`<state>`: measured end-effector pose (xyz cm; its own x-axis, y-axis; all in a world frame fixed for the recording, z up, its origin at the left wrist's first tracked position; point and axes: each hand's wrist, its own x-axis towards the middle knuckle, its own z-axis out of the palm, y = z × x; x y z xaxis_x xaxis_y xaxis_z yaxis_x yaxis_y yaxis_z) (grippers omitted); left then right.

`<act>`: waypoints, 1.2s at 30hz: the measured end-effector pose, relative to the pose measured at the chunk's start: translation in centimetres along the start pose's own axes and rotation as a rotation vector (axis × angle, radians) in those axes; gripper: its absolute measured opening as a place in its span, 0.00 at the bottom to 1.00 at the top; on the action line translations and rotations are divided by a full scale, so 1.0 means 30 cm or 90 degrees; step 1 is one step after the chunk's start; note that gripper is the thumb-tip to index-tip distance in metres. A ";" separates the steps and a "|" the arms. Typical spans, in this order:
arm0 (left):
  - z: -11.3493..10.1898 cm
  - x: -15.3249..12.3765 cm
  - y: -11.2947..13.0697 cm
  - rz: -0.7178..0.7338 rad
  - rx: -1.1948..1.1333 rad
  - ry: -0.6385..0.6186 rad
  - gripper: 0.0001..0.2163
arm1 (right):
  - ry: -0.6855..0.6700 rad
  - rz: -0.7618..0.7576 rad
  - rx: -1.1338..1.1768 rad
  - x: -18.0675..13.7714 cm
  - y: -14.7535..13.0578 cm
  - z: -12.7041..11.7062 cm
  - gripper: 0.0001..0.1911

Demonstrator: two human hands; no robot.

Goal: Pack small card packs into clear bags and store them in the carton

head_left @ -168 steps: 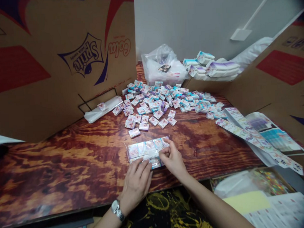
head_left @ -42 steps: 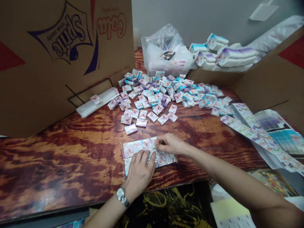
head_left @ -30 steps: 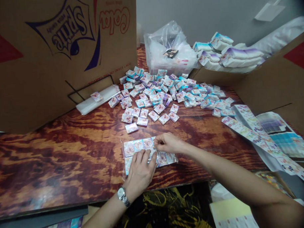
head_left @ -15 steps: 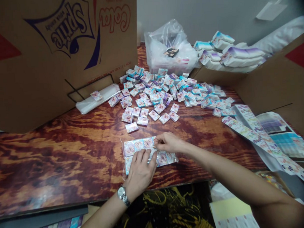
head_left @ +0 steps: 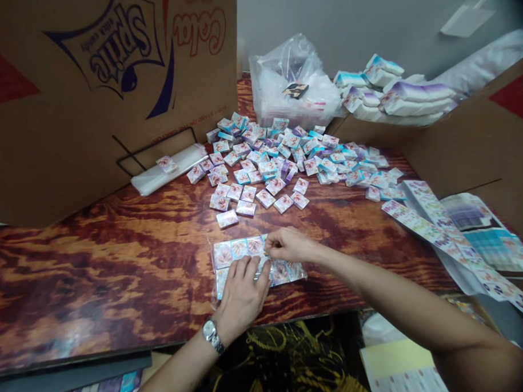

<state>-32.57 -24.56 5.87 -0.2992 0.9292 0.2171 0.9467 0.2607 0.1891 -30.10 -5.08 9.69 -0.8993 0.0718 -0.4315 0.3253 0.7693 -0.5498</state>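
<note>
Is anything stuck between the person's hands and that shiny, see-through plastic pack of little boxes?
Nothing visible: the bare left hand rests on the clear plastic pack of small boxes. The bare right hand curls over its upper row; whether those fingertips pinch anything is hidden.

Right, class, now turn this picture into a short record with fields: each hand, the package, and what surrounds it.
Left hand: lying across the clear-wrapped package, watch on the wrist
Right hand: fingers curled at the package; grip unclear
Package: small printed boxes in two rows, partly covered by the hands
Table: reddish-brown, wood-grained
Beyond package: scattered loose boxes
Behind loose boxes: clear plastic bag
At left: large brown carton
</note>
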 end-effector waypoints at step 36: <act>-0.002 0.009 -0.010 0.010 0.026 -0.023 0.16 | -0.026 -0.036 -0.112 0.008 -0.001 -0.009 0.08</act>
<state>-32.93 -24.40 5.94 -0.2800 0.9419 0.1857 0.9557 0.2553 0.1462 -30.41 -4.92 9.79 -0.9011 0.0022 -0.4335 0.2151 0.8705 -0.4427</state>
